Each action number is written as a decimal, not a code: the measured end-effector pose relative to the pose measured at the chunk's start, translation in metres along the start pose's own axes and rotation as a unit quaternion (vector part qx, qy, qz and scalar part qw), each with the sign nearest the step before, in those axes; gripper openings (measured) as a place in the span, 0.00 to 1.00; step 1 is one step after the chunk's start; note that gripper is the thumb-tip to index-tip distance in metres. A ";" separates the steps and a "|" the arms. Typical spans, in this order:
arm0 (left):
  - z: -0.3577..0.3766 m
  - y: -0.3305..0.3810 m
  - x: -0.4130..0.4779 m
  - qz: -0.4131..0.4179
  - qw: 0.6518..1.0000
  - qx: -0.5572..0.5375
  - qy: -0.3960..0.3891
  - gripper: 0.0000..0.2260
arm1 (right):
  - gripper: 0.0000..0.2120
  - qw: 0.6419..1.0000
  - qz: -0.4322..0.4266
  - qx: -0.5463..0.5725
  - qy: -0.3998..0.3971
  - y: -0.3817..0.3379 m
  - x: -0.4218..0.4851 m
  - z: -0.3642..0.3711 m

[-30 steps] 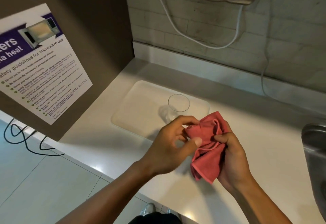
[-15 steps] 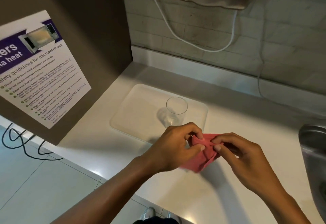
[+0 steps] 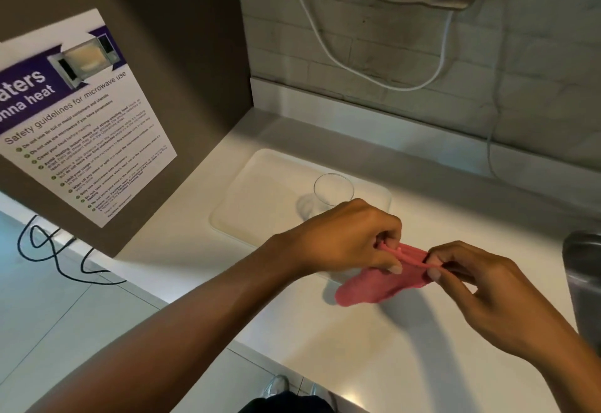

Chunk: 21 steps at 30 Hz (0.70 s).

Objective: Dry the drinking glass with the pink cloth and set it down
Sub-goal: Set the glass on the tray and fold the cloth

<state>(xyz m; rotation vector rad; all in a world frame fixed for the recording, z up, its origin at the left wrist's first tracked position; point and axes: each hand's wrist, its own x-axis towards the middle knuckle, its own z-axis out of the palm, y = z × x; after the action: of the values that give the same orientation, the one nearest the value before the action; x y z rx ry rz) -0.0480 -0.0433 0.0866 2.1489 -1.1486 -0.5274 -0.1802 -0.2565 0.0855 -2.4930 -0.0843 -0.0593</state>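
The pink cloth (image 3: 380,282) is held up off the counter (image 3: 374,364) btwn both hands, pinched along its top edge, w/ the rest hanging down in a loose fold; this looks like a grip meant to straighten or spread the cloth, prob. so it can be folded or got ready for wiping. The left hand (image 3: 351,240) is closed nearly to a fist, thumb pressed against curled fingers, w/ the cloth's left corner caught between them. The right hand (image 3: 471,286) is less closed: thumb and forefinger are nipped on the right end of the same edge, the other fingers bent loosely underneath, nothing else in them. The glass (image 3: 331,193) is stood upright, mouth up, on the pale tray (image 3: 260,198) just beyond the left hand, not touched by either hand or by the cloth; its base is hidden behind the knuckles. It seems to be parked on the tray so both hands are free for the cloth. Whether it is wet or already dried can't be told; no drops are visible. The tray is laid flat on the counter near the wall corner, clear of the metal sink (image 3: 585,282) at the right edge.
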 end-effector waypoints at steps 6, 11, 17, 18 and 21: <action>0.005 -0.006 0.040 -0.026 0.999 -0.013 -0.013 0.10 | 0.13 0.998 0.050 -0.036 0.016 0.024 0.008 -0.010; 0.002 0.004 0.086 -0.001 0.999 0.025 0.047 0.05 | 0.09 0.979 -0.006 -0.160 0.124 0.048 0.035 -0.026; 0.008 0.006 0.124 0.027 0.988 0.071 0.134 0.04 | 0.09 0.957 0.011 -0.187 0.222 0.080 0.051 -0.019; 0.019 0.001 0.122 0.028 0.987 0.088 0.134 0.06 | 0.09 0.959 0.016 -0.184 0.213 0.083 0.048 -0.009; 0.063 -0.025 0.102 0.060 0.979 0.166 0.103 0.16 | 0.10 0.978 0.037 -0.148 0.141 0.087 0.029 0.033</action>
<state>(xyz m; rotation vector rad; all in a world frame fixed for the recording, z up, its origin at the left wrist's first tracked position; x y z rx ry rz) -0.0165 -0.1404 0.0191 2.3272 -1.3098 -0.0556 -0.1435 -0.3044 0.0089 -2.7518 0.1461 -0.4206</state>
